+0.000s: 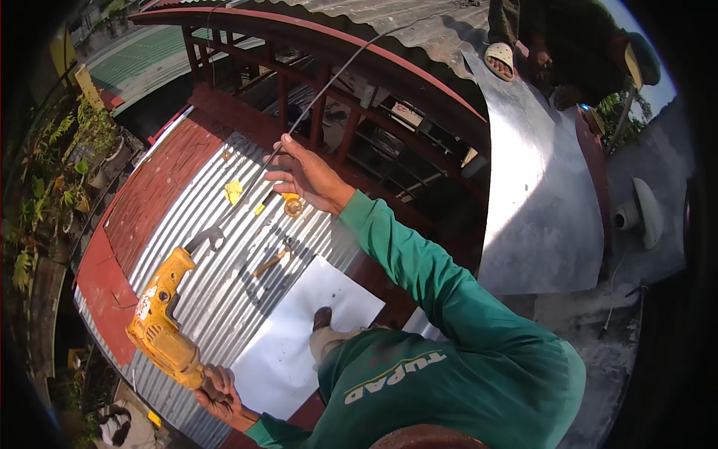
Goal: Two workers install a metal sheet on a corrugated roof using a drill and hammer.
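Note:
My left hand [218, 393] is closed round the front end of a yellow power drill [166, 318], whose handle points up and away from me. From the handle a dark power cord [329, 84] runs up across the roof. My right hand [310, 176] reaches forward over the corrugated sheets, with the cord passing between its thumb and loosely curled fingers. Below it lie a round yellow roll [293, 206], a crumpled yellow piece [233, 192] and a hammer [271, 262]. My shoe [322, 317] rests on a flat pale metal sheet [284, 359].
Corrugated roofing [202, 299] borders a red-painted roof edge [112, 292], with plants [78, 176] beyond. Red framing [321, 112] has open gaps beneath it. At upper right a co-worker's clog-shod foot [499, 60] stands beside a large shiny metal sheet [538, 187].

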`<state>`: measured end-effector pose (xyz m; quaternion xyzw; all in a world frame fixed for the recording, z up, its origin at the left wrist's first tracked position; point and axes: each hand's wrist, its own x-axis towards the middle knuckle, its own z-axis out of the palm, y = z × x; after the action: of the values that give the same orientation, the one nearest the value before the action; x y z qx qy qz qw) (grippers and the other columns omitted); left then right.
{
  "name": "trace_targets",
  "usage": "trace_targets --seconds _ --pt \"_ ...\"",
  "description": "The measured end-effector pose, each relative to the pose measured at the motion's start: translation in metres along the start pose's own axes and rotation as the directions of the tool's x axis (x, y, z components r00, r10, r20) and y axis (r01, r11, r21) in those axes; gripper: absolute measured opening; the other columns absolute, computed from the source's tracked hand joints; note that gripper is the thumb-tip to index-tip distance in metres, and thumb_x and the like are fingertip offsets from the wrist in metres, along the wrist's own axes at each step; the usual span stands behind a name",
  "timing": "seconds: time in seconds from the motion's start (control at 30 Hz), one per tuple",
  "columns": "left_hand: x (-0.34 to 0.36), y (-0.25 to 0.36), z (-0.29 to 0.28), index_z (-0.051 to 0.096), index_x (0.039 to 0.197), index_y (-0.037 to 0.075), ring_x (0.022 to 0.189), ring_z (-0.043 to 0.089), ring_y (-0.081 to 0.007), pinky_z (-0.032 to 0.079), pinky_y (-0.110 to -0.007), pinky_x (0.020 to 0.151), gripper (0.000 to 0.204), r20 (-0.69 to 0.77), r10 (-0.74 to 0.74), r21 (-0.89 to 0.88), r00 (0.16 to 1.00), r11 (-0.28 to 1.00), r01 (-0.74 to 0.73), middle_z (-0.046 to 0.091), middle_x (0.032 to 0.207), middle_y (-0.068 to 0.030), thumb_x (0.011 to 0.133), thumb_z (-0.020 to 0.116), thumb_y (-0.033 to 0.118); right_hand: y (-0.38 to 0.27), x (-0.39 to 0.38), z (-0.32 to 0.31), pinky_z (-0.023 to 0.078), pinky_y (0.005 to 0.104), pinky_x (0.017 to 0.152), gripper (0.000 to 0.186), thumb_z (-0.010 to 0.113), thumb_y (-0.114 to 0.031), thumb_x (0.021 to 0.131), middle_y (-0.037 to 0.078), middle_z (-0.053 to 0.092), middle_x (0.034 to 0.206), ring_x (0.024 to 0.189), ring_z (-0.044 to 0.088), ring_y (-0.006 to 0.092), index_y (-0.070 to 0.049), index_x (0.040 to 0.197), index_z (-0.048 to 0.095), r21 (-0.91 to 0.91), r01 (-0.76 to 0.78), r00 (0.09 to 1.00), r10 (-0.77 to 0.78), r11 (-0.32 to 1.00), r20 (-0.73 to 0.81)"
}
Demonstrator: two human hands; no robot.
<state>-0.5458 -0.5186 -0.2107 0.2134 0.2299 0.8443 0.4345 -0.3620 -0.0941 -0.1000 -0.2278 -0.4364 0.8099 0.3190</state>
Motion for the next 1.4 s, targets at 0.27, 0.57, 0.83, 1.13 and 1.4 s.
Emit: trace_targets --seconds 0.27,0.57,0.83,1.13,1.4 --pt "-0.042 0.014 -0.042 0.051 0.116 -0.006 0.062 0.046 -0.0156 0.039 -0.030 0.059 0.043 -0.075 -0.024 -0.100 0.997 0.995 0.017 0.049 0.079 -0.0071 0.101 0.058 0.034 -0.067 0.022 -0.008 0.053 0.0356 0.070 0.034 0.051 -0.036 0.104 0.005 0.059 0.086 0.073 0.060 0.0164 -0.003 0.114 0.052 0.129 0.462 0.851 -0.397 0.878 -0.343" --pt "-0.004 -0.027 -0.022 0.052 0.115 -0.001 0.067 0.046 -0.0154 0.042 -0.032 0.063 0.031 -0.127 -0.135 -0.183 0.983 0.977 0.111 0.048 0.081 -0.0054 0.101 0.059 0.026 -0.009 -0.082 0.072 0.035 0.0197 0.047 0.033 0.045 -0.033 0.107 0.000 0.052 0.069 0.053 0.044 0.0050 -0.004 0.099 0.059 -0.341 0.193 0.974 -0.222 0.920 -0.050" --pt "0.068 -0.088 0.038 0.057 0.107 0.016 0.115 0.058 -0.0342 0.053 -0.051 0.088 0.044 -0.095 -0.393 0.109 0.915 0.909 0.402 0.061 0.121 -0.0134 0.085 0.071 0.051 0.111 -0.182 0.076 0.050 0.0492 0.067 0.028 0.051 -0.028 0.101 0.021 0.064 0.075 0.074 0.065 0.0417 -0.001 0.102 0.060 -0.849 0.280 0.906 0.170 0.447 0.388" --pt "0.087 -0.129 0.098 0.057 0.112 0.007 0.129 0.050 -0.0479 0.047 -0.067 0.099 0.039 0.367 -0.684 -0.038 0.630 0.666 0.745 0.040 0.147 -0.0338 0.090 0.069 0.038 0.182 -0.226 0.023 0.058 0.0422 0.067 0.012 0.061 -0.015 0.085 0.012 0.070 0.084 0.080 0.071 0.0309 -0.005 0.087 0.066 -0.941 0.338 0.848 0.431 0.009 0.309" --pt "0.092 -0.092 0.114 0.052 0.105 0.002 0.056 0.047 -0.0113 0.039 -0.025 0.055 0.038 0.159 -0.630 -0.036 0.760 0.766 0.642 0.056 0.092 -0.0141 0.086 0.074 0.026 0.133 -0.220 0.053 0.049 0.0446 0.094 0.034 0.061 -0.021 0.093 0.016 0.067 0.110 0.110 0.063 0.0320 -0.003 0.122 0.059 -0.901 0.338 0.847 0.329 0.272 0.417"
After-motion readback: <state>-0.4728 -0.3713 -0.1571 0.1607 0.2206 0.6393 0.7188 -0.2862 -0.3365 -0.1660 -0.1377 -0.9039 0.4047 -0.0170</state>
